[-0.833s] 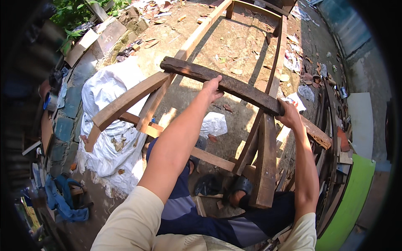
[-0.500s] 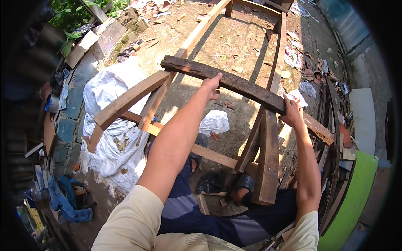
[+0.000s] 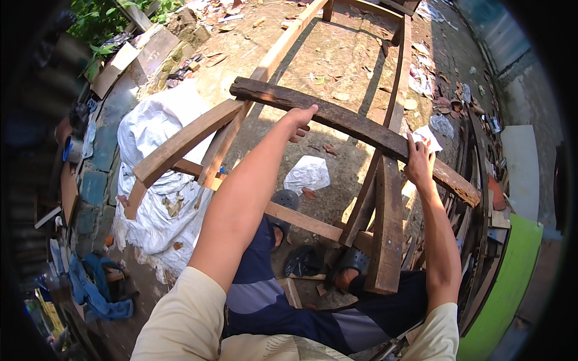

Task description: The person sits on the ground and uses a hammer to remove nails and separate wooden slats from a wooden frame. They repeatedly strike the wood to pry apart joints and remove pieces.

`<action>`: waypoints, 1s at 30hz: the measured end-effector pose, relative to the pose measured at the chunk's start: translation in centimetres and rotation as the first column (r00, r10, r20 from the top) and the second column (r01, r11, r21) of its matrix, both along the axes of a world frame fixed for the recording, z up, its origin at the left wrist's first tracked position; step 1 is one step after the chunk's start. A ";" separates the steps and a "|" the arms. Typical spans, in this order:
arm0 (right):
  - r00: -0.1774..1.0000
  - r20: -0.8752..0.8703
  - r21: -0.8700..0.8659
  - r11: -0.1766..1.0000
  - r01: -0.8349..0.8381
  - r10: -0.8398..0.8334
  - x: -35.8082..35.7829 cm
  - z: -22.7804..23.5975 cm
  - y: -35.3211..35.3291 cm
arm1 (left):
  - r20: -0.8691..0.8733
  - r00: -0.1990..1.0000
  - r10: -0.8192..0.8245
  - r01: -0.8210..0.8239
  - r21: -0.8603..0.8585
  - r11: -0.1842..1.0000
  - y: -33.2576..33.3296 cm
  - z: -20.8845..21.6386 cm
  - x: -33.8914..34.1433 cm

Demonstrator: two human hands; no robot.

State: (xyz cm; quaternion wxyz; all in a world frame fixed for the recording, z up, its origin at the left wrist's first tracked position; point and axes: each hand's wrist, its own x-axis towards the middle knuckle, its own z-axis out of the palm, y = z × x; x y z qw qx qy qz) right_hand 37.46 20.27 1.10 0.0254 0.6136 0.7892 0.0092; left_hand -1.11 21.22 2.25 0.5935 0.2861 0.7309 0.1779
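Note:
A dark, weathered wooden plank (image 3: 349,123) lies slantwise across a wooden frame (image 3: 293,36), resting on its two long rails. My left hand (image 3: 295,123) is at the near edge of the plank, left of its middle. The thumb presses on that edge, and the other fingers curl just below it. At the plank's right end, my right hand (image 3: 419,161) is closed around the end, its fingertips on the upper face. Two thick beams, a paler one (image 3: 186,139) on the left and a darker one (image 3: 385,228) on the right, slope toward me from the plank.
A crossbar (image 3: 304,221) spans the frame low down, close to my feet in dark clogs (image 3: 285,200). White sheeting (image 3: 159,138) is heaped at left, beside a low block wall (image 3: 95,188). Scrap wood (image 3: 475,225) and a green panel (image 3: 509,283) line the right side.
My left hand and forearm have shifted slightly left along the plank. The plank's left end has moved a little up and left. My right hand stays at the right end.

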 end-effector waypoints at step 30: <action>1.000 -0.023 -0.057 0.998 -0.008 0.006 -0.1 0.3 0.5 | -0.597 0.775 0.209 -0.055 0.265 0.963 -2.5 -2.8 -7.9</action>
